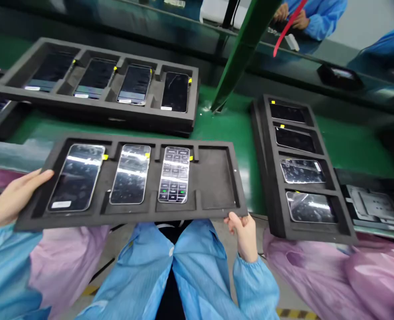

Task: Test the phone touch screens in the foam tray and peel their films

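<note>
A black foam tray [130, 218] is held level in front of me, over the bench's near edge. My left hand [20, 193] grips its left end, thumb on top. At the near right corner, my right hand [243, 233] pinches the rim. Three smartphones lie in the tray: a dark one [78, 178] with a white label, another dark-screened one [130, 175], and a lit phone [174, 175] showing a grid of buttons. Each carries a small yellow tab. The rightmost compartment [217, 178] has no phone in it.
A stack of foam trays [117, 111] holding phones stands behind on the green bench [213, 102]. To the right is another tray stack [277, 213] with phones. A green post [240, 49] rises between them. Co-workers sit on both sides and across the bench.
</note>
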Demonstrator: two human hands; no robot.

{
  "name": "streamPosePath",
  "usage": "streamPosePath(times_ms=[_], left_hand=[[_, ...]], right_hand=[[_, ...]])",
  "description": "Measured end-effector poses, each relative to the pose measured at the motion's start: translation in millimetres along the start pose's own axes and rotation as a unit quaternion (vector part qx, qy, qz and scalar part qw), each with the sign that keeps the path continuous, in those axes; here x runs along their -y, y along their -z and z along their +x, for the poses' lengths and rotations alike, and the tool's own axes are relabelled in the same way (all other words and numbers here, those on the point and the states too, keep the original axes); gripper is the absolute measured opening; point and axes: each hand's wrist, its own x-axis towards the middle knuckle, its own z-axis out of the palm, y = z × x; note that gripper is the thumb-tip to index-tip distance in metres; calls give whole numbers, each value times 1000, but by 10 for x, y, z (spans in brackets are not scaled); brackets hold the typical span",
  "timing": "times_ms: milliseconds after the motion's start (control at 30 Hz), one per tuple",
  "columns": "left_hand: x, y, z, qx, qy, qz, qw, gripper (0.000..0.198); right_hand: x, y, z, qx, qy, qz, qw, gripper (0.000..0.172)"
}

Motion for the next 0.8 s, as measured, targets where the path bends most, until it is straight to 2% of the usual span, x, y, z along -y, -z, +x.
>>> streamPosePath(times_ms=[33, 100, 167, 200, 233, 300, 333, 433, 500, 567, 667, 733, 800], left_hand=[[-13, -39, 117, 13, 32, -28, 999, 76], [-68, -102, 239, 32, 50, -109, 992, 74], [-159, -108, 218, 49, 22, -216, 975, 69], [-222, -89, 176, 59, -2, -237, 970, 65], [-300, -62, 129, 73, -25, -216, 973, 62], [-514, -18, 65, 92, -66, -80, 990, 60], [-649, -21, 64, 90, -84, -21, 992, 64], [-1108, -204, 223, 104, -209, 42, 971, 79], [-1385, -462, 422, 127, -305, 86, 940, 84], [-1583, -758, 628, 119, -382, 133, 907, 85], [-1717, -1100, 835, 111, -414, 166, 888, 84], [-1734, -1201, 883, 97, -415, 188, 885, 82], [-1738, -1223, 880, 85, -401, 189, 892, 82]], right_hand=[[17, 60, 15, -21, 1, -33, 999, 53], [65, 202, 19, -72, 5, -95, 993, 53], [125, 346, -21, -126, 13, -167, 978, 54], [161, 407, -56, -148, 22, -219, 964, 56], [203, 453, -95, -163, 37, -272, 948, 58], [321, 480, -159, -167, 81, -344, 921, 58], [401, 453, -170, -155, 109, -349, 918, 57], [702, 212, -66, -92, 199, -295, 930, 46], [892, -44, 116, -33, 249, -277, 928, 32], [1010, -308, 342, 10, 278, -300, 913, 25], [1024, -601, 630, 34, 272, -396, 877, 27], [968, -694, 732, 27, 264, -421, 867, 29], [906, -721, 764, 19, 266, -418, 868, 31]])
